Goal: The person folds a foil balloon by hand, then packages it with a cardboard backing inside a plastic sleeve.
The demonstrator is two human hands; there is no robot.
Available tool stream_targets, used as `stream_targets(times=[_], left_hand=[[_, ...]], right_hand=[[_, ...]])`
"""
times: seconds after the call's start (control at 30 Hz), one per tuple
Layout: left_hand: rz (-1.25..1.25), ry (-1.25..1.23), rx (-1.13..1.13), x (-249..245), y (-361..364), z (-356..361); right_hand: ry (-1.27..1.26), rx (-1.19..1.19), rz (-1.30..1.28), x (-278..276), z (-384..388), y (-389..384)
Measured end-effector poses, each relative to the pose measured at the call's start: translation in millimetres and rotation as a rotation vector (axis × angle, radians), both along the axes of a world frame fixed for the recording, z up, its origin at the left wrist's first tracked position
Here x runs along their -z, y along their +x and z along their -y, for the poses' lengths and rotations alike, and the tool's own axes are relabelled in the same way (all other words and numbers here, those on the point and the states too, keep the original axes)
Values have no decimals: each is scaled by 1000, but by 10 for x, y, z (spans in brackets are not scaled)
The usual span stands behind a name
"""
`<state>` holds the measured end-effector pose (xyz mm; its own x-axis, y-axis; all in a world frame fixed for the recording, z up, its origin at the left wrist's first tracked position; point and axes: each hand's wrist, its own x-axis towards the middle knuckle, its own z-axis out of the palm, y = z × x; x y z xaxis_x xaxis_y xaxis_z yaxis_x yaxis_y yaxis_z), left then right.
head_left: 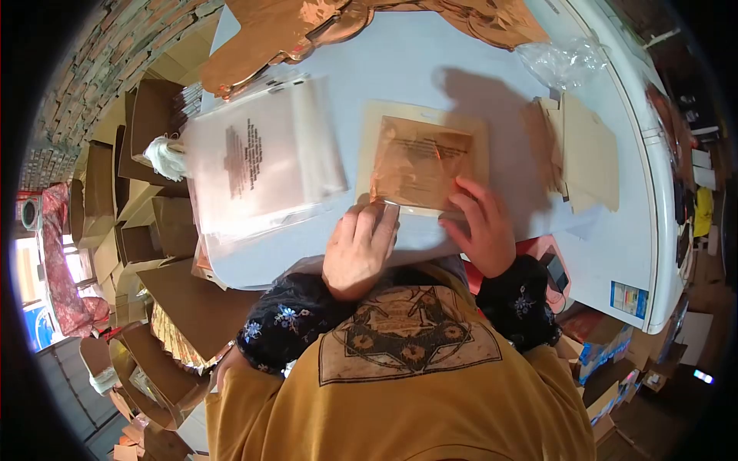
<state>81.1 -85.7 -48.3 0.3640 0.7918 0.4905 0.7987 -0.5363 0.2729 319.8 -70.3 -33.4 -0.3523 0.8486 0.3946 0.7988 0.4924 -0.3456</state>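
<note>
A clear plastic bag with dark printed text lies in front of me, with a copper-coloured foil sheet showing through it. A cream border surrounds the foil. My left hand is closed at the bag's near left edge, its curled fingers on the plastic. My right hand is at the near right corner with thumb and fingers apart, the index fingertip touching the bag. Left of it lies a stack of clear printed bags.
Copper foil pieces lie along the table's far edge. Cream cards stand at the right, below crumpled clear plastic. A phone lies by my right sleeve. Open cardboard boxes crowd the left side.
</note>
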Motion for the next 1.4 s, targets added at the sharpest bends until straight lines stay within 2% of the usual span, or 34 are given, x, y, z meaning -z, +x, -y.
stream_targets(times=[0.1, 0.3, 0.43, 0.57, 0.87, 0.97, 1.2, 1.3, 1.4], left_hand=[[41, -78, -91, -39, 17, 53], [27, -40, -121, -78, -13, 101], [139, -153, -171, -16, 29, 154], [52, -116, -221, -51, 41, 73], [-144, -380, -326, -127, 74, -37], [-289, -115, -319, -94, 50, -114], [-309, -80, -317, -23, 108, -327], [-340, -158, -313, 17, 160, -354], [-260, -121, -344, 28, 170, -377]], right_hand=[[19, -13, 15, 10, -10, -15], [4, 16, 19, 11, 9, -69], [-14, 20, 41, -25, -11, -94], [-14, 6, 45, -54, -26, -98], [-59, 47, 63, -151, -64, -183], [-84, 45, 131, -157, -107, -175], [-32, 54, 141, -104, -149, -194], [-22, 55, 135, -99, -169, -195], [-25, 53, 137, -109, -183, -189]])
